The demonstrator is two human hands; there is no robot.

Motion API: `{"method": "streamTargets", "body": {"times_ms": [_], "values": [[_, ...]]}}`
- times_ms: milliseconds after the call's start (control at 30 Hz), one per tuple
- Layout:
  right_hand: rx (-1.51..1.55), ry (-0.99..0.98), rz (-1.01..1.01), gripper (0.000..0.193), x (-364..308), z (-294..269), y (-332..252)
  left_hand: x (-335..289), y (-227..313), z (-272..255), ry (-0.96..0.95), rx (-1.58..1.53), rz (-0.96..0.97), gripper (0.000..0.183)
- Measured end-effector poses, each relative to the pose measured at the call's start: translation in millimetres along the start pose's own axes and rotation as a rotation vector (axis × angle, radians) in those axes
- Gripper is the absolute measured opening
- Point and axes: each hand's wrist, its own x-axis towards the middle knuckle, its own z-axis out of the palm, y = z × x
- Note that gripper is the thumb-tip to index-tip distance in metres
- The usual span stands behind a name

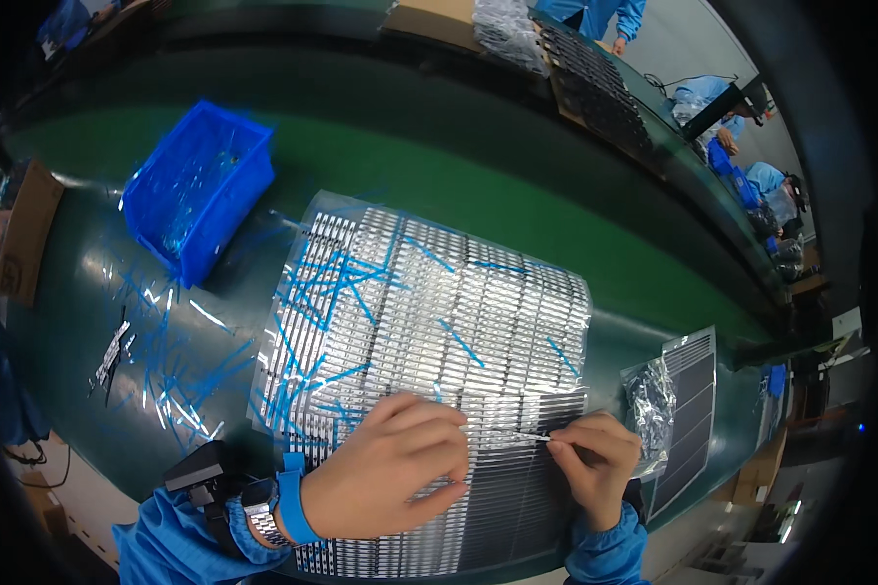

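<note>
A large sheet (429, 283) carrying rows of narrow silvery strips lies in front of me, its lower right part dark and bare of them. Over its near middle is my left hand (395, 473), fingers curled in toward the thumb; whether anything is between them is hidden. At the sheet's right side my right hand (597, 458) pinches the end of a thin pale strip (522, 436) between thumb and fingertips. That strip points left toward the left hand's fingers, just above the rows. Loose blue film slivers (458, 343) are scattered over the sheet.
A blue plastic bin (254, 166) with film scraps stands far left. More slivers (180, 409) and a small pile of strips (112, 356) litter the green table's left. Right lies a clear plastic bag (651, 405) beside a dark striped sheet (688, 419). Co-workers sit beyond.
</note>
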Motion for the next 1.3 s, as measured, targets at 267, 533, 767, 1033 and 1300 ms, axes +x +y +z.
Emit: {"method": "streamTargets", "body": {"times_ms": [267, 533, 767, 1033, 1300], "values": [[-0.004, -0.057, -0.01, 0.014, 2.3, -3.2, 4.2, 0.7, 1.1, -0.7, 0.008, 0.096, 0.104, 0.017], [0.005, -0.122, -0.078, 0.017, 3.3, -1.2, 1.4, 0.6, -0.8, 0.1, 0.026, 0.125, 0.105, 0.01], [0.002, -0.141, -0.115, 0.018, 2.4, 2.0, 0.7, 1.2, 1.2, 0.2, 0.029, 0.131, 0.091, 0.007], [-0.046, -0.131, -0.11, 0.019, 1.3, 4.8, -2.4, 0.4, 0.8, 0.2, 0.016, 0.13, 0.089, 0.008], [-0.074, -0.138, -0.105, 0.019, 1.3, 4.4, -4.0, 0.4, 0.1, 0.6, 0.007, 0.134, 0.089, 0.009]]}}
